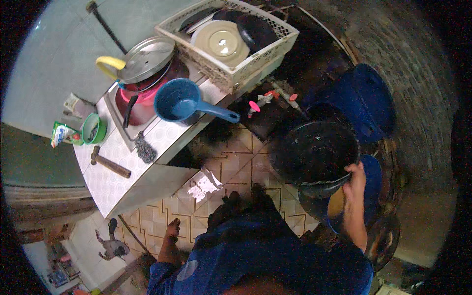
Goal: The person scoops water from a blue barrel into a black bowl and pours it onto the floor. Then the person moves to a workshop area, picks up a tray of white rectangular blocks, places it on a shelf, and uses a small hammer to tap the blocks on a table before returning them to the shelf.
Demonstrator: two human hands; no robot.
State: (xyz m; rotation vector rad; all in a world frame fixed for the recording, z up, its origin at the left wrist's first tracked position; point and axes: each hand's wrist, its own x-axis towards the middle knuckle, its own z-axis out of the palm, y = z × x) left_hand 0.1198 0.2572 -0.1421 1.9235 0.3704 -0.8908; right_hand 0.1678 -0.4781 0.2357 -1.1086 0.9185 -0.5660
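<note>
My right hand grips the near rim of a large black tub, which is held tilted over a blue bucket on the right. The tub's inside is dark, so I cannot see what it contains. My left hand hangs low by my side over the tiled floor, away from any object. Its fingers are too small and dim to read. My blue shirt fills the bottom of the view.
A tiled counter on the left holds a blue dipper, a pink basin under a metal lid, a green cup, a scrubber and a wooden mallet. A dish basket stands behind, with pink-handled taps and a blue barrel nearby.
</note>
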